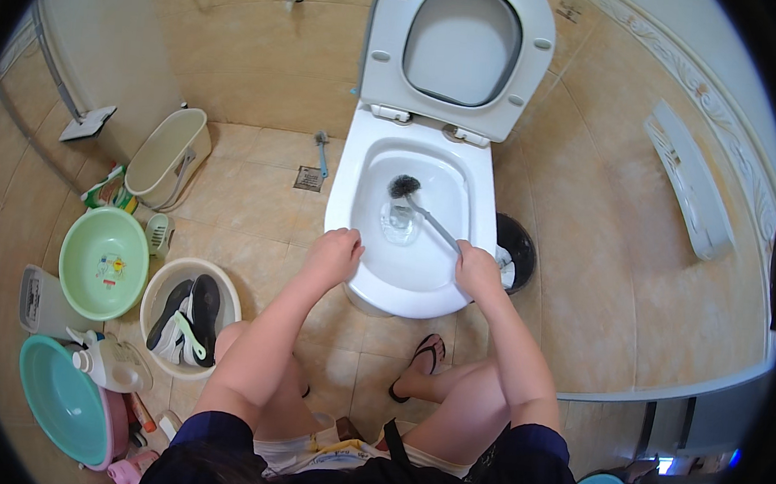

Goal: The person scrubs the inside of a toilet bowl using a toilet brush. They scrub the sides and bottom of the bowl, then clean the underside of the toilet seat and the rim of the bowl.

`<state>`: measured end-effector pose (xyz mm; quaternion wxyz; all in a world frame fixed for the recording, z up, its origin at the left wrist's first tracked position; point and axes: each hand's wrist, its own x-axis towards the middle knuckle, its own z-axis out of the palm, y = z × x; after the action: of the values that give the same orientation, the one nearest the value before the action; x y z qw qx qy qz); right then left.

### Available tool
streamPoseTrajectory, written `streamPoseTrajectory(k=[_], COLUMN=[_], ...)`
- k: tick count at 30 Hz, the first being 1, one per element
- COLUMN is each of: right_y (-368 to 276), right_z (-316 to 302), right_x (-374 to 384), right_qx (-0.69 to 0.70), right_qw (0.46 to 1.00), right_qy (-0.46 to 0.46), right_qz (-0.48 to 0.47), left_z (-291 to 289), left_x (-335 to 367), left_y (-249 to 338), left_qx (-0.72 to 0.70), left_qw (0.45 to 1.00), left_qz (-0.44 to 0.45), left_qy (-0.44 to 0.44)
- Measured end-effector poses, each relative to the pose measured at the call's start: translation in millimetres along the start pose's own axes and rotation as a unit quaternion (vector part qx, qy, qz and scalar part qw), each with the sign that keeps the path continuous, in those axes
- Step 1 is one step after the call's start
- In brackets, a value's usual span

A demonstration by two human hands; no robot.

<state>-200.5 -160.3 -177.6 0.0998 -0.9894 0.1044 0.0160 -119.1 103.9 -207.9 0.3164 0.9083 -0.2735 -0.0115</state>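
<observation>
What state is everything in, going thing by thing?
Right hand: closed on the toilet brush
Left hand: resting on the toilet rim
Toilet brush: held, bristles in the bowl
Toilet seat: raised
Toilet lid: raised
Beige basin: holding shoes
Black bin: open, white contents showing
Light green basin: upright
Beige bucket: upright

You're in bathroom, home one by its look: white toilet (403, 290), seat (533, 72) raised, before you; beige wall tiles (579, 210); floor drain (309, 178); black waste bin (524, 242); on your left, green basin (105, 236), turquoise basin (62, 399), shoes (206, 310) in cream basin (162, 287).
</observation>
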Motion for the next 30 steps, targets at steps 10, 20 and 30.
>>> streamPoseTrajectory(k=[10,20,30], right_y=[41.0,32.9,-1.7], right_z=[-10.2,-8.8,29.5], right_x=[-21.2,14.1,31.6], right_qx=[0.318,0.486,0.346], right_qw=[0.937,0.831,0.896], right_qy=[0.136,0.241,0.257], right_qz=[0.047,0.12,0.106], left_z=[2.4,14.0,13.8], left_x=[5.8,13.0,12.9], left_y=[6.9,18.5,17.5], left_qx=[0.014,0.019,0.022], left_qw=[1.0,0.999,0.999], left_qz=[0.006,0.024,0.031], left_qy=[0.004,-0.013,-0.009])
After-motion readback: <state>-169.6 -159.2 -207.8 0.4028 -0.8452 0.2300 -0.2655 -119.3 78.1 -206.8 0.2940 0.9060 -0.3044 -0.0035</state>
